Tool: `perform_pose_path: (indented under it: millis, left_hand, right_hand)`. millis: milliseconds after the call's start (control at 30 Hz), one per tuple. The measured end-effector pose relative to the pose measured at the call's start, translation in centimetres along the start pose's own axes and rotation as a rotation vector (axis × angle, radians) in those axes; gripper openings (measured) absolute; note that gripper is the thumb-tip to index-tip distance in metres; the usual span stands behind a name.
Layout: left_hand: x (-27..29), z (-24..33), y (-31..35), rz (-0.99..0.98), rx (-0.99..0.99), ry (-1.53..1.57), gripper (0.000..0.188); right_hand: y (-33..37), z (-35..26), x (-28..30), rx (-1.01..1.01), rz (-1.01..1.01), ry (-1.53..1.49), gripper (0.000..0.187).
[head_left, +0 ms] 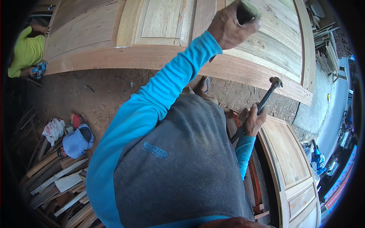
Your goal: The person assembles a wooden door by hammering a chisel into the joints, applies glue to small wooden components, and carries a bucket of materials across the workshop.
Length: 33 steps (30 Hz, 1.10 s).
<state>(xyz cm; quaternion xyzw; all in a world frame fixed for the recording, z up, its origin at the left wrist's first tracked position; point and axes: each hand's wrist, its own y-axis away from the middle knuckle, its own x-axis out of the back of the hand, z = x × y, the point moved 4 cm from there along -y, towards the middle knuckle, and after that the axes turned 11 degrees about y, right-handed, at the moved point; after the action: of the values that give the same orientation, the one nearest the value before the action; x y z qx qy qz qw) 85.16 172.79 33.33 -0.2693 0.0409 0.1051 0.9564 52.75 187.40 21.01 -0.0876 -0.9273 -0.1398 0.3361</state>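
My left hand (235,28) is raised over a large panelled wooden door (152,57) that spans the far side. Its fingers are closed around a pale green, rounded object (249,10) with a dark hollow or shadow, whose kind I cannot make out. Lower and to the right, my right hand (254,121) grips a hammer (270,91) by its dark handle. The hammer's head points up and away, close to the door's near edge. Whether the left hand touches the door, I cannot tell.
At far left a person in a yellow-green shirt (32,51) holds a blue power tool (39,70) at the door's edge. Scrap wood (61,186) and a white plastic bag (54,131) lie lower left. Another panelled door (291,155) and a red metal frame (256,186) stand right.
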Motion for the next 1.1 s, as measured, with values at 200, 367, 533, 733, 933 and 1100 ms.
perform_pose_path:
  millis: [200, 367, 533, 733, 933, 1100]
  left_hand:
    - [18.3, -2.4, 7.7, 0.738, 0.151, 0.397, 0.030]
    - [19.1, -6.8, 15.9, 1.087, 0.283, 0.639, 0.063]
    - [18.2, -6.6, 18.9, 1.029, 0.190, 0.644, 0.072]
    - [17.2, -7.0, 20.1, 0.877, 0.172, 0.433, 0.052]
    - [17.6, -7.2, 21.6, 0.939, 0.201, 0.513, 0.039]
    - [17.8, -7.6, 22.3, 0.858, 0.191, 0.489, 0.038]
  right_hand:
    - [-2.6, -2.4, -0.5, 0.178, -0.134, 0.119, 0.027]
    - [-3.8, -12.6, -2.9, 0.289, -0.291, 0.190, 0.027]
    - [-3.1, -22.1, -6.0, 0.557, -0.375, 0.321, 0.025]
    - [3.2, -37.5, -10.3, 1.302, -0.271, 0.539, 0.027]
    - [14.5, -46.8, -15.7, 1.709, -0.402, 0.468, 0.014]
    - [10.6, -39.4, -20.9, 2.439, -0.471, 1.119, 0.028]
